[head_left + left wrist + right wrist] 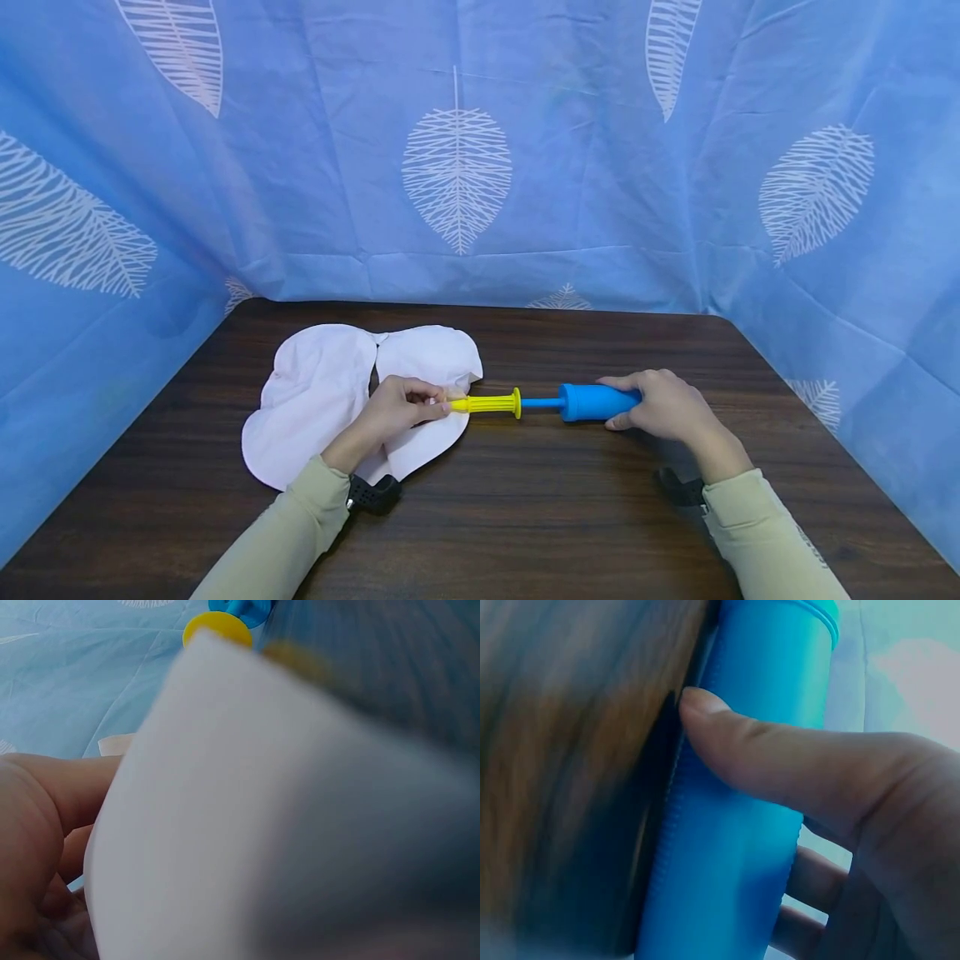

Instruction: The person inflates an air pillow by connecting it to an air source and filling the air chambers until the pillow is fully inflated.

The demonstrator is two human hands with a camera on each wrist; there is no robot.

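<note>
— Blue cloth printed with white leaves [456, 171] hangs behind and to both sides of a dark wooden table [525, 517]; what lies on it?

— A flat white balloon [330, 392], uninflated, spread out left of the hand pump [558, 403]; the pump lies on its side along the table, yellow nozzle end [487, 404] toward the balloon, blue barrel [596, 402] away from it, a thin blue rod showing between the two.

— And the hands?

— Well apart, one at each end of the pump; the left hand [397, 408] rests on the balloon and pinches its neck against the tip of the yellow nozzle; the right hand [667, 404] is wrapped round the blue barrel, and the right wrist view shows the thumb [780, 761] pressed across the barrel with fingers curled beneath.

— Does the left wrist view add anything?

— Little; white balloon skin [225, 825] fills it, blurred, with the yellow flange [217, 628] just past its top edge.

— Sleeves?

— Pale green on both arms; a dark strap [372, 493] sits at the left wrist.
</note>
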